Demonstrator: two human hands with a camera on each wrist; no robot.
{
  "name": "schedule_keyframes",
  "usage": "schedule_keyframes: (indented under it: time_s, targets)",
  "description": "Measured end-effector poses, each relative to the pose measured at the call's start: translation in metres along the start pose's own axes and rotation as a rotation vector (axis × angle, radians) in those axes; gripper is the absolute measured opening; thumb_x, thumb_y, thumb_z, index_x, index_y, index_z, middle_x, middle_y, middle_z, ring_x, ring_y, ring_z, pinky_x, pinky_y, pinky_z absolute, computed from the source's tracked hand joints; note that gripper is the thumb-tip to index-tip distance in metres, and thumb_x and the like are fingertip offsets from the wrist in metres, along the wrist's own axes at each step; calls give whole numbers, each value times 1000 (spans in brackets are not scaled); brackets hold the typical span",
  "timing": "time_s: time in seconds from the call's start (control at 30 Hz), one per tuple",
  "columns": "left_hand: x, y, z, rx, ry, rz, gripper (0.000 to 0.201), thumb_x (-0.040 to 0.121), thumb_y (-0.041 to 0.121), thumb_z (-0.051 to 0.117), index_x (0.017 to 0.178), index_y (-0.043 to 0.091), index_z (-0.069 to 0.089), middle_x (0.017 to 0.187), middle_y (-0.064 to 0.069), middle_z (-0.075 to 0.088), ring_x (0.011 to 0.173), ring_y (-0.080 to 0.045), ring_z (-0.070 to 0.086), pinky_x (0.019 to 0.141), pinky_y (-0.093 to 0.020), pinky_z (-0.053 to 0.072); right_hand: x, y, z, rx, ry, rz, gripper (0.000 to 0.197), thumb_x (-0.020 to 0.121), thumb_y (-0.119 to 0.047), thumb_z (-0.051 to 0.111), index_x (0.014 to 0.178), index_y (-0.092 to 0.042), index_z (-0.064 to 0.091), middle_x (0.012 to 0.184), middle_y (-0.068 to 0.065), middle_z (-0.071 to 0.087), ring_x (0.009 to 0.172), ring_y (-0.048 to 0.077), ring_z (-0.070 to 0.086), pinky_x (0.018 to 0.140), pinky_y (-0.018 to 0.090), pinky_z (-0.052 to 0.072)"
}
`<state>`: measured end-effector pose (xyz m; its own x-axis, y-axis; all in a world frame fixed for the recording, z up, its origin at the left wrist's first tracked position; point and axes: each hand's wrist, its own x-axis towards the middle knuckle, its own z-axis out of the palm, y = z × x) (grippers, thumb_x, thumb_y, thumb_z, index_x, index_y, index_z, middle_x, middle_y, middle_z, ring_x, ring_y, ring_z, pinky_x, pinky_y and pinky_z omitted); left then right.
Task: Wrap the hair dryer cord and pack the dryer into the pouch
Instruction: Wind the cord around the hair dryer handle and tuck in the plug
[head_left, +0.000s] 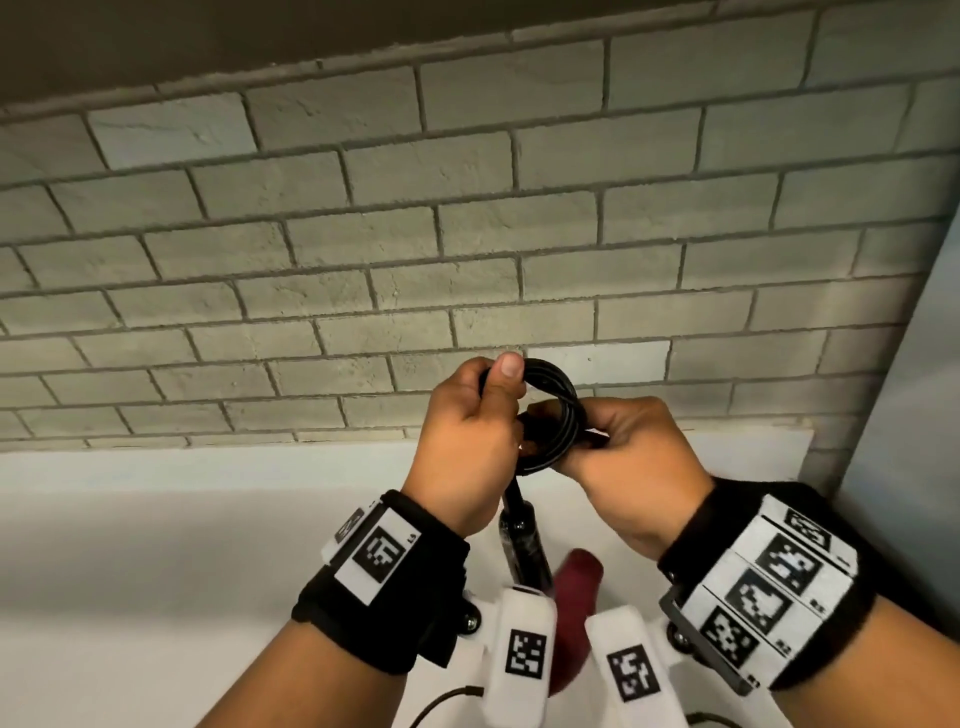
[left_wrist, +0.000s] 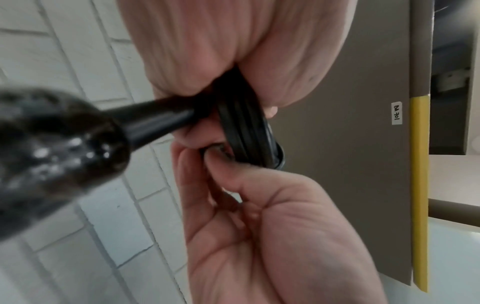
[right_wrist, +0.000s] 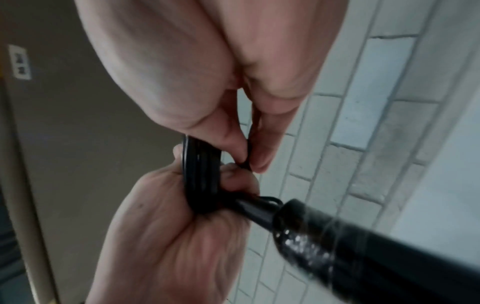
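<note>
Left hand (head_left: 467, 436): fingers curled round the coiled cord (head_left: 553, 410), thumb up over the top of the loops; clamped on the coil.
Right hand (head_left: 631, 462): just beside the left, touching the coil from the right; fingertips (right_wrist: 233, 144) pinch a thin black strand at the coil's edge. Which strand it is cannot be told.
Hands: together, raised above the counter (head_left: 156, 545), in front of the grey brick wall (head_left: 363, 208).
Cord: black, several loops bunched into a small ring, held between both hands.
Hair dryer (head_left: 522, 540): black, hangs below the coil from its strain relief, between the two wrists; handle blurred in both wrist views.
Dark red thing (head_left: 574, 597): near, right of the dryer, partly hidden by the wrist rigs; cannot tell whether it is the pouch.
Far right: grey-brown panel (left_wrist: 337, 144) with yellow edge strip (left_wrist: 418, 185).
</note>
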<state>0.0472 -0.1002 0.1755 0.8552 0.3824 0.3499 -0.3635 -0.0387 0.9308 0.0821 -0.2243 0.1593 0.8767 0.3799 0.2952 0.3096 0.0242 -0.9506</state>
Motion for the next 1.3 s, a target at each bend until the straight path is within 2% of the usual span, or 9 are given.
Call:
schedule_keyframes:
  time_s: [0.1,0.17,0.3,0.37,0.57,0.77,1.0,1.17,1.3]
  targets:
    - [0,-4,-1,118,17,17,29,97,39,47,86,14,57,69,5,52,43,-7,46,42,-29,44,-2,0,1,269,38,46,32,55,9,58,80,-1,77,92,32,72,86,53,63,88,57,51]
    - [1,-6,-1,155,9,10,30,98,41,44,88,14,55,68,1,49,39,-6,47,42,-28,44,-3,-3,1,392,48,62,30,49,7,58,75,3,73,87,36,68,74,43,61,79,60,51]
    - [2,-11,2,214,-17,-19,33,98,43,42,94,14,57,82,-13,69,65,-22,69,48,-31,51,-5,-6,6,453,20,68,23,57,7,82,76,1,69,74,19,68,68,31,65,65,46,54]
    - [1,-13,3,239,-17,4,33,99,43,41,94,15,57,86,-13,69,64,-22,67,46,-32,51,-3,-4,9,410,114,80,18,66,15,75,72,-1,68,75,20,67,65,32,64,61,45,55]
    - [3,-15,4,144,-45,22,35,100,37,42,83,8,53,60,-1,49,40,-6,48,40,-27,44,6,0,15,388,207,127,26,59,11,62,48,-12,56,67,24,57,55,34,55,54,44,49]
    - [3,-22,3,-58,-44,-100,34,99,34,45,80,7,53,59,-3,41,49,-15,34,50,-29,30,10,3,15,374,246,165,15,50,4,61,57,-7,55,64,14,53,63,28,53,65,42,46]
    - [1,-29,-6,-59,-94,-122,33,99,34,46,77,10,53,50,7,49,45,-10,41,52,-28,37,12,10,8,417,121,197,23,49,11,57,45,-13,57,62,17,55,61,30,54,67,41,47]
    - [3,-22,-4,-158,-164,-154,35,99,32,45,74,11,53,50,5,51,44,-9,46,51,-24,42,15,4,1,545,-9,207,31,55,21,50,86,19,55,67,24,60,51,34,63,56,35,55]
    - [4,-15,-2,-282,-229,-191,29,99,25,44,77,8,52,57,0,49,43,-8,45,48,-21,43,16,-2,-5,664,-66,220,52,52,19,47,103,11,55,62,24,60,49,34,64,54,36,57]
